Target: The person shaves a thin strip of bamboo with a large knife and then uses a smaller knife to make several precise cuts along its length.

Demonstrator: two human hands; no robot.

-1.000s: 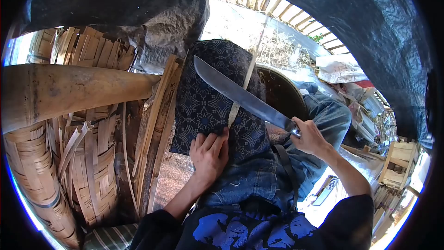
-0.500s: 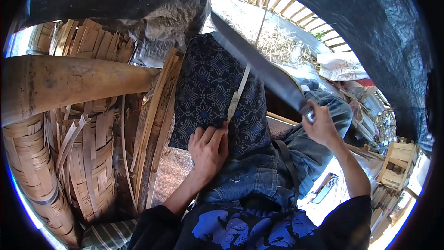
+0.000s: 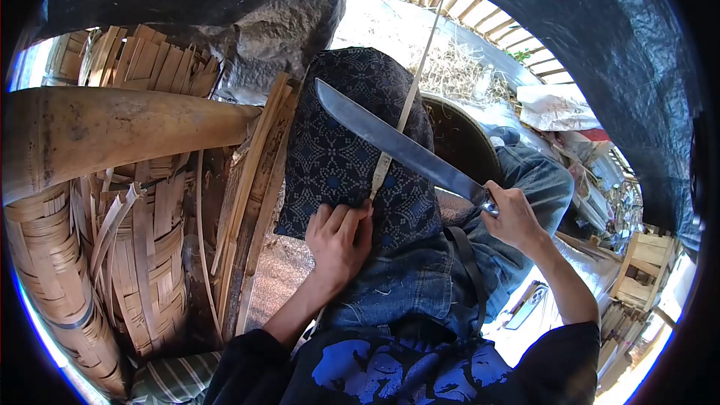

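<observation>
Patterned cloth (image 3: 321, 151) (dark) — strip (image 3: 382, 170) atop

Over the patterned cloth (image 3: 319, 157), the long knife (image 3: 405, 151) hides a short stretch of the pale strip (image 3: 381, 172), whose near end disappears under the left hand (image 3: 339, 244) and whose far end is cut off beyond the cloth's top. Right of the cloth, the right hand (image 3: 514, 217) covers most of the handle, while cloth and blade partly block a dark round container (image 3: 461, 139). Left of the cloth, a thick bamboo pole (image 3: 135, 127) runs out of view; far to its right, clutter (image 3: 619, 195) is too small to identify.
</observation>
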